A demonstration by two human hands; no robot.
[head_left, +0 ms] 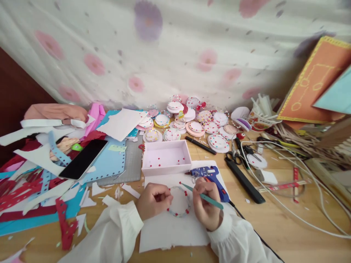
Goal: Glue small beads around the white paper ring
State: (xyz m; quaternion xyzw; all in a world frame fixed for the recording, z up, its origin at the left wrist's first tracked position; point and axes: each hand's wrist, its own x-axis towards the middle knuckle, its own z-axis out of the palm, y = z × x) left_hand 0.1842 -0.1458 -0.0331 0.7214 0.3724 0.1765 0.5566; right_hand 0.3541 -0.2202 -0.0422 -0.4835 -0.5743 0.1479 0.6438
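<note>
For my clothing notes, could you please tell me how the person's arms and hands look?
The left sleeve and right sleeve are loose, white and plain; the right one shows gathered folds towards its end. The left hand and right hand are bare, with no markings that I can see.

1. The tweezers (214, 202) are teal.
2. The ring (187, 211) is pale blue, dotted red.
3. The glue gun (218, 179) is blue.
4. The box (167, 168) is pale pink.
5. The curtain (175, 47) is white, flowered pink and purple.
</note>
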